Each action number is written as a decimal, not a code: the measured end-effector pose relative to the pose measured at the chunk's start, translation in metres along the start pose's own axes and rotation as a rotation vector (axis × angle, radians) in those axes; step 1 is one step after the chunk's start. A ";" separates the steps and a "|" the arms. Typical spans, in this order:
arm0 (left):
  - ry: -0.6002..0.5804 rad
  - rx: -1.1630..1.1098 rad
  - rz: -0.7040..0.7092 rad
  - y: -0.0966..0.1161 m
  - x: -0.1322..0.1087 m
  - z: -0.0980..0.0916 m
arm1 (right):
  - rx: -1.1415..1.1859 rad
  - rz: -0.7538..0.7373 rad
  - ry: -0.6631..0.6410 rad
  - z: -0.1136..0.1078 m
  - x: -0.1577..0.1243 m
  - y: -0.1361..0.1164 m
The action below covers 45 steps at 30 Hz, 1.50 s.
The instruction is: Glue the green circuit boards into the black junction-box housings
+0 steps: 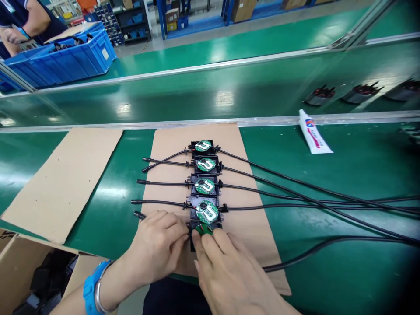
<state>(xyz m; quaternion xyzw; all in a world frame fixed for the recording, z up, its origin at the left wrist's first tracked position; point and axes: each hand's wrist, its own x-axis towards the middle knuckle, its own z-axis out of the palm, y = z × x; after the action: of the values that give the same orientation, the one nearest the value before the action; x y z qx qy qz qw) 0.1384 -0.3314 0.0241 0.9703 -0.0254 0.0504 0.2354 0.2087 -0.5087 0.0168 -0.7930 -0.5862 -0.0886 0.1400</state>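
Several black plastic housings form a column on a cardboard sheet, each with a green circuit board and a black cable on either side. At the nearest housing, my left hand is closed at its left edge, around a short black cable whose end sticks out past the knuckles. Over the same housing, my right hand has its fingers together on the circuit board. Its fingers partly hide the board and housing. A thicker black cable runs rightward from beneath this hand.
A white glue tube lies at the back right. Another cardboard sheet is at left, above an open carton of black parts. Beyond the metal rail stand a blue crate and round motor-like parts. A person's arm shows behind the crate.
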 end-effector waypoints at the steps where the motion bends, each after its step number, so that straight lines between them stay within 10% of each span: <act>1: 0.019 0.002 0.021 -0.001 -0.002 0.003 | 0.020 0.000 -0.011 0.005 -0.001 -0.004; 8: 0.039 -0.061 0.109 -0.007 -0.004 0.015 | 0.203 0.055 -0.152 0.024 0.011 -0.016; 18: 0.014 -0.086 0.129 0.010 -0.006 0.004 | 0.298 0.164 -0.076 -0.047 -0.023 0.031; 23: -0.067 -0.018 0.360 0.019 0.000 0.015 | 0.465 0.242 -0.224 -0.037 -0.037 0.037; 30: -0.061 -0.010 0.245 0.018 -0.004 0.023 | 0.447 0.317 -0.380 -0.029 -0.024 0.030; 45: -0.168 -0.039 0.224 0.020 0.001 0.017 | 0.224 0.077 -0.011 0.001 -0.034 0.054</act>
<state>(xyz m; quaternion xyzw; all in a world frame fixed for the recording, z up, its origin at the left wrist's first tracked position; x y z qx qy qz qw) 0.1395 -0.3567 0.0180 0.9574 -0.1540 -0.0057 0.2441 0.2501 -0.5542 -0.0007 -0.7949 -0.5622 -0.0127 0.2279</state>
